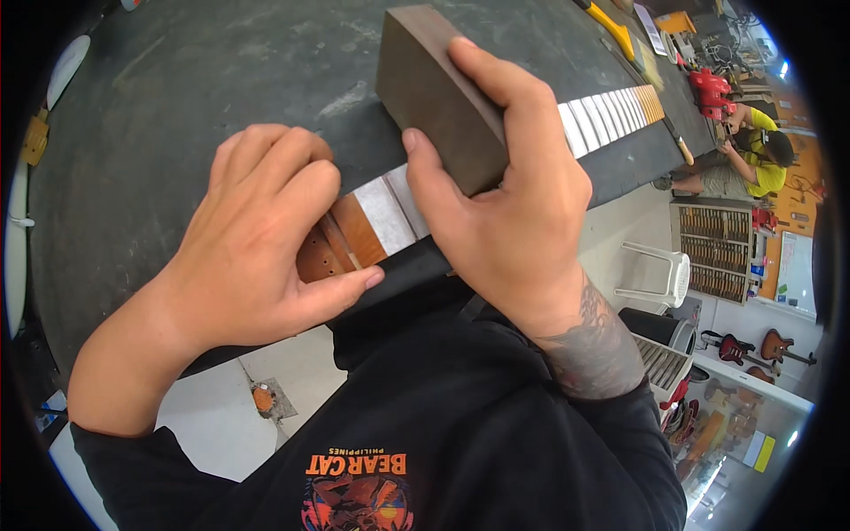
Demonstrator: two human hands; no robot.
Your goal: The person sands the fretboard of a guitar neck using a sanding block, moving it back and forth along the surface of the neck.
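Note:
A guitar neck (611, 119) lies along the near edge of the dark bench, running from lower left to upper right. Silvery-white strips cover its fingerboard between the frets, with bare orange-brown wood at both ends. My left hand (257, 221) is closed round the headstock end, fingers curled over the far side and thumb along the near edge. In my right hand (522, 186) is a thick, dark grey-brown rectangular block (434, 97), gripped between thumb and fingers and tilted over the neck. Whether its lower face touches the frets is hidden by my hand.
The dark bench top (221, 80) stretches beyond the neck. A yellow-handled tool (613, 31) and a wooden-handled tool (682, 146) lie at the right. A co-worker (757, 150) in yellow is near a red vise (711, 93). A white stool (660, 276) stands on the floor.

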